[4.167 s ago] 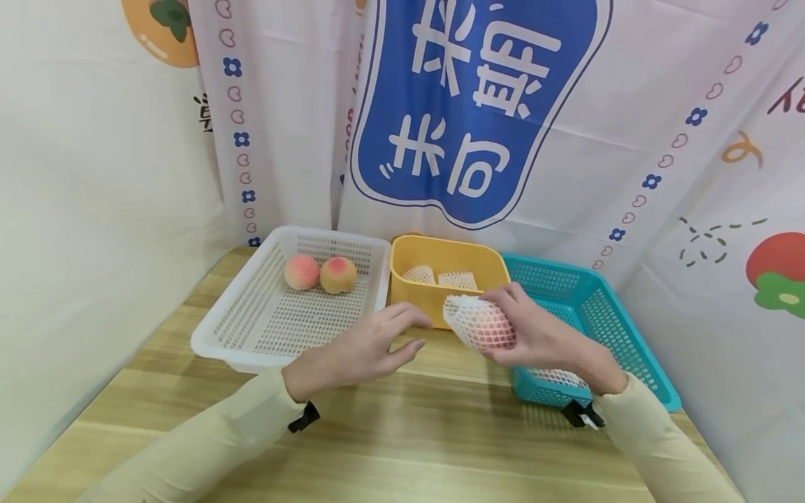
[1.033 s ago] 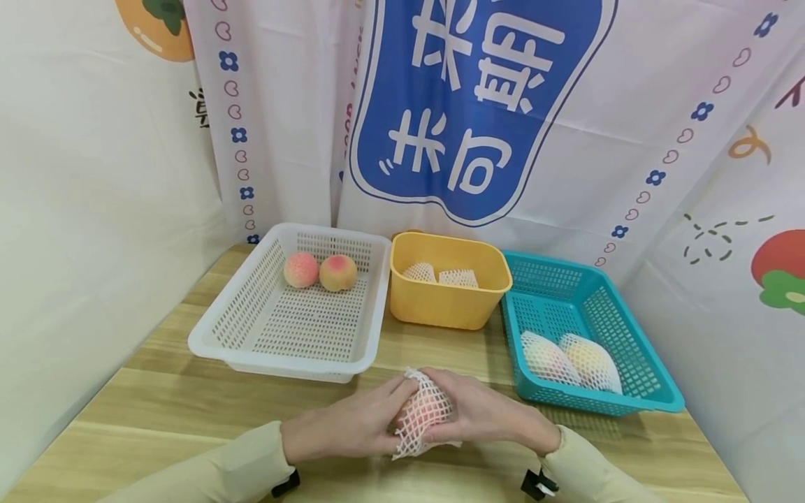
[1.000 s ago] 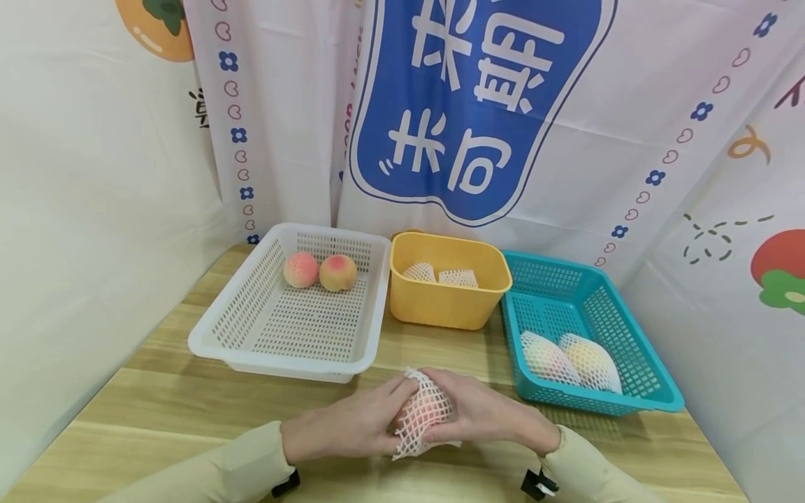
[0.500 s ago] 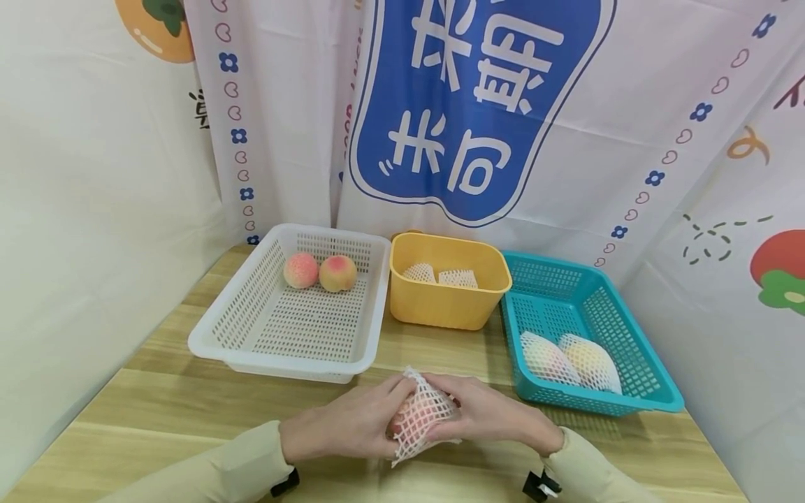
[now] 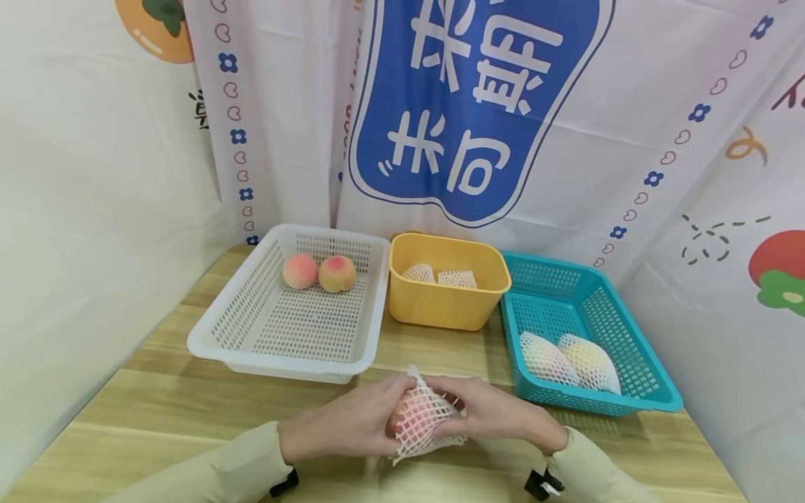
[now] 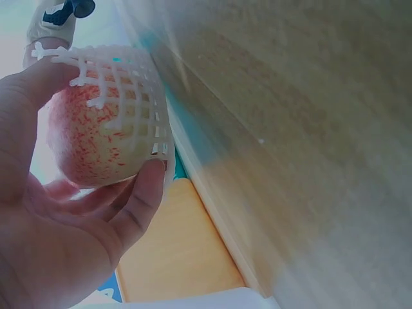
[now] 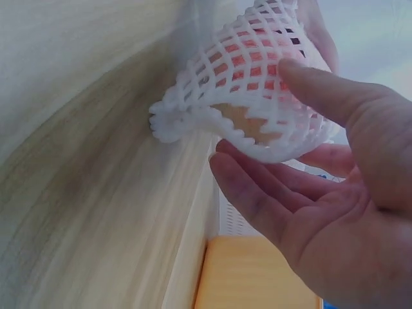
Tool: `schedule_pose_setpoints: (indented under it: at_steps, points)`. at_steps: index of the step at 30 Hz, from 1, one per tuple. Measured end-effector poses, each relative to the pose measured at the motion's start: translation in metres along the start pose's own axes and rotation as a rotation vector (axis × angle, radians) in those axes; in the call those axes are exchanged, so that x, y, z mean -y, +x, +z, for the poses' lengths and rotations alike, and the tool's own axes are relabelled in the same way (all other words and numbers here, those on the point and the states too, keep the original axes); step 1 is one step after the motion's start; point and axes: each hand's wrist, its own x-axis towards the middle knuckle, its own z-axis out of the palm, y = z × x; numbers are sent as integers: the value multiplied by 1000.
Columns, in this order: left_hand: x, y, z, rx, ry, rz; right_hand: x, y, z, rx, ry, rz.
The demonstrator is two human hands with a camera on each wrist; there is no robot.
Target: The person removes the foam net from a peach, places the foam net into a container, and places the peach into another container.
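Low over the front of the table, a pink and yellow peach [image 6: 96, 138] sits partly inside a white foam net sleeve [image 5: 424, 423]. My left hand [image 5: 349, 420] grips the peach's left side, thumb and fingers curled round it, where its skin shows bare. From the right, my right hand [image 5: 497, 413] holds the netted side. Its thumb lies on the mesh in the right wrist view, while its fingers bend behind. The sleeve's loose end [image 7: 168, 122] sags open on the right hand's side, with a gap beside the fruit.
A white basket [image 5: 286, 362] at the left holds two bare peaches [image 5: 300, 271]. The yellow bin [image 5: 440, 306] in the middle contains foam nets [image 5: 458, 279]. In the teal basket [image 5: 566, 399] at the right lie two netted peaches [image 5: 590, 363]. A printed cloth [image 5: 289, 140] hangs behind.
Since the oldest frame, the netted peach has come from near the yellow bin to the front, and the left hand has taken hold. Lately the net has shifted rightward, baring more of the peach's left side.
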Motion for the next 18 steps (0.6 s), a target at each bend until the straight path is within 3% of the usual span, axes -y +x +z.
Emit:
schedule_pose_setpoints:
  at_steps: [9,18]
  points:
    - [0,-1,0,12,-54,14,4,-3,-7,57,2,24]
    - [0,-4,-3,12,-118,23,2,-4,-9,5,18,47]
